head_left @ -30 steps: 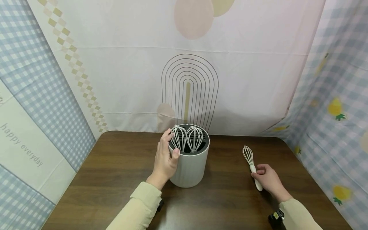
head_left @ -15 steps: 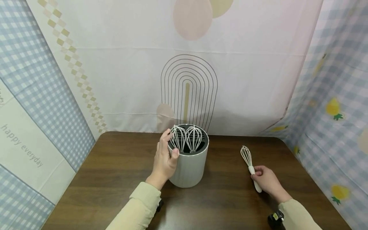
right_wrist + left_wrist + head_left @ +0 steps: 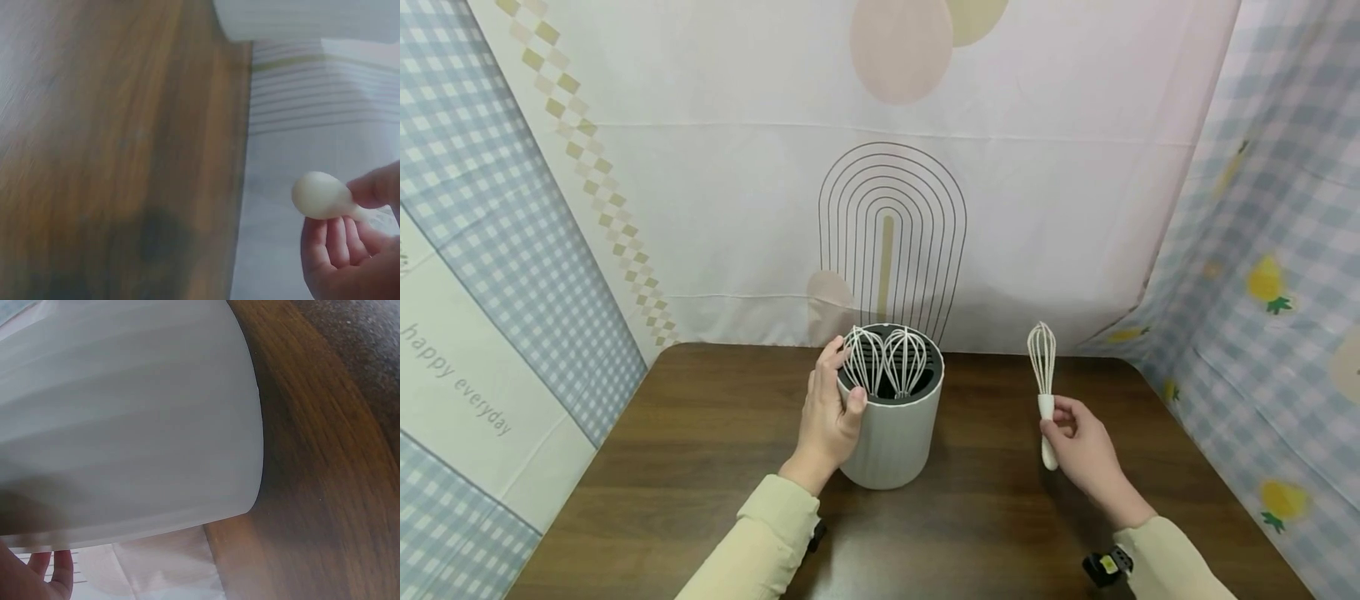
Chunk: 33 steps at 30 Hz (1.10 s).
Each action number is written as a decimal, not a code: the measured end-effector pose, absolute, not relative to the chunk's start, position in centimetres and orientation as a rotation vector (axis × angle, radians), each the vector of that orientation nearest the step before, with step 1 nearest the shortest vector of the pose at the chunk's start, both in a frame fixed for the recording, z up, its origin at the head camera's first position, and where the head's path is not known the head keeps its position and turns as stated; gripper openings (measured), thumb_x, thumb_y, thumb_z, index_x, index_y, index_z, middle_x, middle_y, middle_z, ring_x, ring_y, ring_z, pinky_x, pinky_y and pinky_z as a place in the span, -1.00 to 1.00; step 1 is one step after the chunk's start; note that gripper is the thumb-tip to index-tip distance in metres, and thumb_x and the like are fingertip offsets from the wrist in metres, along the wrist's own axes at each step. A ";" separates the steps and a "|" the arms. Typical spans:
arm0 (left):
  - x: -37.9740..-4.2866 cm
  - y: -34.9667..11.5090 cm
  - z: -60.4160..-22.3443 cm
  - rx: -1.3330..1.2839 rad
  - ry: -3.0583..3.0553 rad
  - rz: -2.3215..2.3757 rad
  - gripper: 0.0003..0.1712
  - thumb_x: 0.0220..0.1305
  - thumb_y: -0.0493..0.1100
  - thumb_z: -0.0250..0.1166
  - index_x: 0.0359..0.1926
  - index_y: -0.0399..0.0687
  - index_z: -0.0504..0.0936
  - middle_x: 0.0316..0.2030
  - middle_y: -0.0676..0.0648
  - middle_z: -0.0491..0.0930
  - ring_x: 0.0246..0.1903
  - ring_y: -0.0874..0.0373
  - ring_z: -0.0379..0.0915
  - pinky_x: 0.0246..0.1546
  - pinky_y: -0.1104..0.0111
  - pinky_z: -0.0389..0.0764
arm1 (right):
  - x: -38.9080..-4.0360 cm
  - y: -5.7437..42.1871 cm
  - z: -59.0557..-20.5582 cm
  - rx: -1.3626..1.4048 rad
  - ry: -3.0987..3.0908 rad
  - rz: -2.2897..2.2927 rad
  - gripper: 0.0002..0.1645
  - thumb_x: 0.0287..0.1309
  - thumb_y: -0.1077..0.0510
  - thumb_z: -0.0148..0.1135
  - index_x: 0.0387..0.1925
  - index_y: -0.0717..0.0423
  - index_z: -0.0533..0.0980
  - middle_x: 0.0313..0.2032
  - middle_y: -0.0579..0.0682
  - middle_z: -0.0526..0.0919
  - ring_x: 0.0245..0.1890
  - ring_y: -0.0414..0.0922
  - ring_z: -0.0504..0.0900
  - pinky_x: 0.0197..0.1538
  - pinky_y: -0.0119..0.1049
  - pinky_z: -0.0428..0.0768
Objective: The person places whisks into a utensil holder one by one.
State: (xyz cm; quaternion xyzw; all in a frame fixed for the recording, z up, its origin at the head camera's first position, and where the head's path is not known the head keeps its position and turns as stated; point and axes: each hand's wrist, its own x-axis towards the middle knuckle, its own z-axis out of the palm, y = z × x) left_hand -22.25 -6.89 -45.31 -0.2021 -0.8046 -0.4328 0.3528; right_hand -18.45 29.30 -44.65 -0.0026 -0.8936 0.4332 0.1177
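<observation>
In the head view a pale grey utensil holder (image 3: 891, 446) with a dark slotted top (image 3: 934, 362) stands upright on the table. Two white wire whisks stick up from it, a left whisk (image 3: 865, 367) and a right whisk (image 3: 906, 367), heads upward. My left hand (image 3: 827, 417) holds the holder by its left side, thumb in front near the rim and fingers around the far left. To the right, my right hand (image 3: 1086, 442) pinches a smaller whisk by its white handle (image 3: 1046, 408), wires up, above the table. The right wrist view shows its rounded handle end (image 3: 319, 195) past the fingertips.
The brown wooden table (image 3: 700, 467) has rounded back corners. A white printed cloth (image 3: 737, 208) hangs right behind it, and blue checked cloths, the left cloth (image 3: 512, 208) and the right cloth (image 3: 1300, 333), hang along both sides.
My right hand has raised the small whisk off the table and turned it more upright, shifting slightly left and away from me. The left hand and the holder have stayed put.
</observation>
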 end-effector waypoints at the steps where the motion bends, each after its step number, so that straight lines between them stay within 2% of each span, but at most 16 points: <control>1: -22.3 -6.9 -45.3 -0.525 -2.080 -1.118 -0.17 0.32 0.45 -0.29 0.31 -0.06 0.23 0.40 -0.11 0.18 0.12 -0.13 0.31 -0.12 -0.11 0.42 | -18.5 29.0 -44.4 -0.014 -2.586 1.274 -0.48 0.28 0.21 0.18 0.21 0.33 0.34 -0.11 0.22 0.56 -0.36 -0.17 0.57 -0.41 -0.36 0.55; 5: -22.2 -6.9 -45.3 -0.529 -2.083 -1.118 -0.16 0.33 0.45 -0.30 0.31 -0.06 0.23 0.38 -0.16 0.19 0.12 -0.14 0.31 -0.12 -0.11 0.42 | -18.5 28.1 -43.7 -0.050 -2.519 1.271 -0.46 0.26 0.20 0.21 0.21 0.32 0.34 -0.11 0.22 0.58 -0.37 -0.27 0.56 -0.40 -0.40 0.53; 9: -22.2 -6.9 -45.2 -0.523 -2.087 -1.120 -0.16 0.32 0.45 -0.30 0.32 -0.05 0.22 0.40 -0.10 0.16 0.12 -0.14 0.31 -0.15 -0.11 0.42 | -18.4 27.1 -43.0 -0.053 -2.468 1.370 -0.45 0.25 0.20 0.22 0.22 0.31 0.32 -0.08 0.24 0.57 -0.35 -0.31 0.57 -0.37 -0.41 0.52; 15: -22.2 -6.9 -45.2 -0.519 -2.091 -1.129 -0.17 0.32 0.45 -0.30 0.31 -0.04 0.22 0.41 -0.09 0.16 0.12 -0.14 0.31 -0.13 -0.12 0.42 | -17.9 25.3 -41.3 0.027 -2.358 1.616 -0.42 0.27 0.27 0.17 0.25 0.34 0.22 -0.06 0.25 0.53 -0.27 -0.26 0.63 -0.21 -0.44 0.56; 18: -22.2 -6.9 -45.2 -0.521 -2.088 -1.130 -0.16 0.32 0.45 -0.30 0.31 -0.05 0.22 0.40 -0.12 0.17 0.12 -0.14 0.31 -0.13 -0.12 0.42 | -17.7 24.3 -40.4 0.079 -2.303 1.678 -0.42 0.28 0.28 0.17 0.25 0.34 0.20 -0.07 0.22 0.53 -0.24 -0.23 0.63 -0.15 -0.47 0.55; 21: -22.2 -6.9 -45.3 -0.520 -2.088 -1.132 -0.16 0.32 0.45 -0.30 0.32 -0.04 0.22 0.41 -0.07 0.15 0.13 -0.13 0.30 -0.12 -0.11 0.41 | -17.7 23.3 -39.5 0.136 -2.254 1.722 -0.42 0.28 0.27 0.17 0.25 0.33 0.20 -0.07 0.17 0.53 -0.20 -0.19 0.64 -0.11 -0.47 0.53; 27: -22.2 -6.9 -45.3 -0.520 -2.087 -1.125 -0.17 0.33 0.45 -0.30 0.32 -0.03 0.22 0.42 -0.01 0.13 0.13 -0.14 0.30 -0.12 -0.10 0.41 | -17.7 21.3 -37.8 0.221 -2.109 1.901 -0.40 0.30 0.29 0.15 0.26 0.31 0.14 -0.07 0.08 0.51 -0.14 -0.10 0.63 -0.10 -0.41 0.56; 33: -22.1 -6.8 -45.3 -0.513 -2.090 -1.128 -0.17 0.31 0.45 -0.29 0.31 -0.02 0.23 0.42 -0.02 0.15 0.10 -0.13 0.32 -0.15 -0.09 0.42 | -17.7 19.3 -36.7 0.316 -2.001 2.019 -0.41 0.29 0.29 0.15 0.26 0.26 0.14 -0.06 0.15 0.50 -0.13 -0.08 0.64 -0.10 -0.30 0.58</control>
